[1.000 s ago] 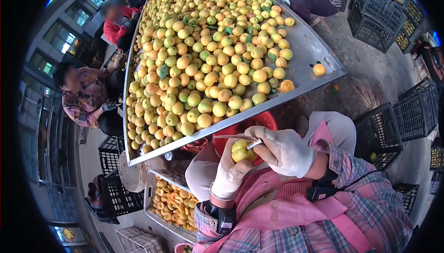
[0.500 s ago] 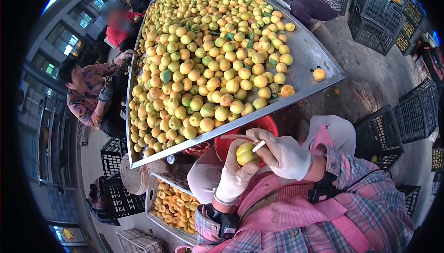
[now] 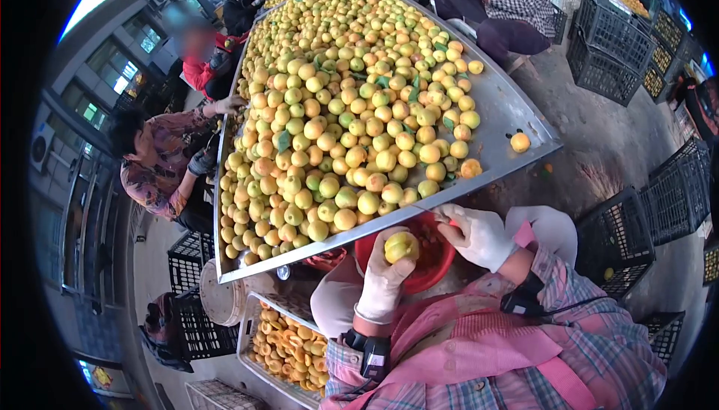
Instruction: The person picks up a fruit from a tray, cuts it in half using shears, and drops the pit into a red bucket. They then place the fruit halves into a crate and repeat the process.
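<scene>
Head view, and here's the left hand [image 3: 384, 279], gloved, cupping a yellow-green fruit [image 3: 401, 247], fingers curled round it and thumb against its side, a wrap that likely steadies something so round. The fruit sits high in that grip, its upper face bare, probably so that side can be reached. Across from it, the right hand [image 3: 479, 238] has its fingers bent together, pinching a slim tool [image 3: 428, 210] that points leftward, apart from the fruit. Both hands are near the red basin [image 3: 443, 264], perhaps so drips or bits land inside.

Just beyond, the metal table [image 3: 517, 99] bears a great heap of fruit, its raised edge presumably there to stop rolling. Cut pieces [image 3: 288, 346] fill a pale crate [image 3: 245, 329] low beside the left knee, seemingly within easy reach.
</scene>
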Available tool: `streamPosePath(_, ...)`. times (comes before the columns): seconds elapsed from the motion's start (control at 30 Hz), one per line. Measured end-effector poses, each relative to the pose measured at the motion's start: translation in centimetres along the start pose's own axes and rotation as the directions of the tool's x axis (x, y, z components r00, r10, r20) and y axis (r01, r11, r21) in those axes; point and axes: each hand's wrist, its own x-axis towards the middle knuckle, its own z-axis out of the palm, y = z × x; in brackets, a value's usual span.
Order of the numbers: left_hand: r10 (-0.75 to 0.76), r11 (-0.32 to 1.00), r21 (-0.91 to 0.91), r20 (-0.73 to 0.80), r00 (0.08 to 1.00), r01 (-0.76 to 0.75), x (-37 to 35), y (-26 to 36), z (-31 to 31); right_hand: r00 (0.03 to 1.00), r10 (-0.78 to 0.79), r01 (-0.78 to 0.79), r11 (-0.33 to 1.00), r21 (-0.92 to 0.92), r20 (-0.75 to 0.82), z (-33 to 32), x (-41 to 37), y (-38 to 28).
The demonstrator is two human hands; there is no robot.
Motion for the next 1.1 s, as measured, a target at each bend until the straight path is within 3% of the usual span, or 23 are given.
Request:
streamPosePath(0.03,-0.047,0.996,-0.08,-0.004,0.999,0.047,-0.2,0.3,0.0,0.979,0.163,-0.187,0.955,0.229,0.118,0.6,-0.9,1.9)
streamPosePath(0.07,-0.097,0.983,-0.158,-0.003,0.995,0.096,-0.4,0.4,-0.2,0.92,0.286,-0.378,0.824,0.421,0.268,0.8,-1.6,3.1)
streamPosePath(0.13,-0.081,0.97,-0.226,0.036,0.996,0.087,-0.1,0.1,-0.3,0.918,0.327,-0.395,0.804,0.444,0.223,-1.4,-1.2,1.8)
streamPosePath(0.2,-0.082,0.917,-0.388,0.044,0.996,0.093,0.1,-0.1,0.2,0.919,0.393,-0.34,0.759,0.556,0.027,-3.8,-0.4,-0.2)
streamPosePath(0.27,-0.073,0.916,-0.393,0.037,0.997,0.082,0.3,0.3,1.1,0.898,0.41,-0.274,0.806,0.524,-0.16,-3.3,-1.3,0.7)
streamPosePath(0.33,-0.118,0.907,-0.401,0.043,0.992,0.125,0.3,1.1,1.8,0.827,0.512,-0.549,0.649,0.526,0.231,-0.2,-2.6,3.4)
streamPosePath(0.37,-0.116,0.909,-0.399,0.043,0.992,0.123,0.2,1.3,1.7,0.88,0.439,-0.473,0.844,0.252,0.182,0.0,-3.8,3.8)
streamPosePath(0.4,-0.09,0.916,-0.385,0.069,0.994,0.109,0.5,1.4,1.5,0.921,0.355,-0.39,0.852,0.349,0.163,0.1,-4.2,3.4)
streamPosePath(0.47,-0.053,0.943,-0.321,0.117,0.992,0.088,0.2,0.6,0.8,0.949,0.29,-0.316,0.885,0.343,0.127,-1.7,-2.9,0.6)
streamPosePath(0.53,-0.03,0.957,-0.285,0.099,0.995,0.057,0.1,0.4,1.0,0.889,0.346,-0.455,0.737,0.5,0.299,-2.4,-2.2,-1.1)
streamPosePath(0.6,-0.054,0.95,-0.304,0.078,0.996,0.075,-0.4,0.7,1.1,0.861,0.345,-0.503,0.693,0.517,0.375,-1.6,-2.3,-1.5)
streamPosePath(0.67,-0.053,0.931,-0.354,0.102,0.993,0.086,-0.4,0.4,0.9,0.97,0.133,-0.221,0.827,0.516,0.203,-1.2,-2.2,-2.0)
streamPosePath(0.7,-0.055,0.938,-0.338,0.084,0.995,0.081,-0.5,0.2,0.8,0.962,0.118,-0.237,0.814,0.531,0.248,-1.3,-2.1,-2.4)
streamPosePath(0.83,0.024,0.942,-0.334,0.147,0.989,0.027,-0.4,-0.7,-0.3,0.968,0.032,-0.154,0.862,0.484,0.25,-1.0,-1.9,-2.9)
streamPosePath(1.1,0.018,0.95,-0.31,0.114,0.993,0.018,-1.0,0.1,0.8,0.973,0.002,-0.07,0.956,0.286,0.231,-1.3,-1.9,-4.2)
